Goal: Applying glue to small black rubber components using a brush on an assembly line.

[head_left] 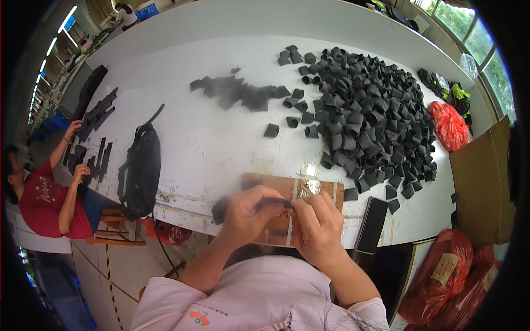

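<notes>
Over a wooden board (258, 181) at the table's front edge, both my hands are closed close together. My left hand (247, 216) grips a small black fabric piece (280, 202), largely hidden by the fingers. Its other end is pinched by my right hand (319, 225). Another dark piece (220, 209) lies just left of my left hand. A big pile of short black tube-shaped pieces (370, 110) covers the right of the table. Farther back, in the middle, flat black pieces (243, 92) lie overlapped.
A black phone-like slab (371, 225) lies right of the board. A black bag (140, 171) rests on the left. A co-worker in a red shirt (52, 201) handles black strips (98, 117). Red plastic bags (448, 126) and a cardboard sheet (483, 185) stand at the right.
</notes>
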Action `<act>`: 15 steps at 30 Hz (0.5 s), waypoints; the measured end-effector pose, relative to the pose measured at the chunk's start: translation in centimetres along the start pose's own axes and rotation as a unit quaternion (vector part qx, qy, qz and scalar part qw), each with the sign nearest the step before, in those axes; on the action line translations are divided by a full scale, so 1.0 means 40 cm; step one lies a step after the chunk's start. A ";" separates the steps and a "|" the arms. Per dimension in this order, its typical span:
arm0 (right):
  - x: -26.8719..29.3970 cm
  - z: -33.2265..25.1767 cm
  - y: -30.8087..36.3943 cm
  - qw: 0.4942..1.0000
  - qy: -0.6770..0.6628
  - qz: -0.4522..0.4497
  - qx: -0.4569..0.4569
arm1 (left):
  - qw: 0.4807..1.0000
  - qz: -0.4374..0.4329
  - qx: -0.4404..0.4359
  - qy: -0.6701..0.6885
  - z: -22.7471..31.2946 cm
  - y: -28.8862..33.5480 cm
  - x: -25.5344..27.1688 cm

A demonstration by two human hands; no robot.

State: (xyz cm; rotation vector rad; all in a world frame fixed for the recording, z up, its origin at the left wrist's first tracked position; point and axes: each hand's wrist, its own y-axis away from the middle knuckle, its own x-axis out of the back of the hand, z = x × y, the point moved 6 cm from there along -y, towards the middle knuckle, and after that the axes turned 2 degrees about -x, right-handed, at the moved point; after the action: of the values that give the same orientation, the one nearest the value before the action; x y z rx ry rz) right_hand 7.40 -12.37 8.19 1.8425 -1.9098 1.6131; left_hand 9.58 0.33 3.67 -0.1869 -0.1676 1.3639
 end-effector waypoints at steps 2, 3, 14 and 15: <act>0.008 0.014 -0.022 0.997 -0.068 -0.029 -0.001 | 0.997 -0.004 0.064 0.041 -0.037 0.022 0.002; 0.015 0.045 -0.034 0.979 -0.181 -0.061 -0.067 | 0.997 0.038 0.068 0.007 -0.050 0.025 0.011; -0.109 0.113 0.221 0.892 -0.240 -0.122 -0.364 | 0.857 -0.107 -0.021 -0.504 -0.238 0.097 -0.015; -0.132 0.110 0.244 0.884 -0.249 -0.138 -0.370 | 0.841 -0.137 -0.060 -0.520 -0.248 0.102 -0.016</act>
State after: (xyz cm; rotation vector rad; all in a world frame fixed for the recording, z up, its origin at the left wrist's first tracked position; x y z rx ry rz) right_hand 4.29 -13.90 -3.21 2.0991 -1.8870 0.2348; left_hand 7.82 0.13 -6.95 0.4896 -1.1503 1.0384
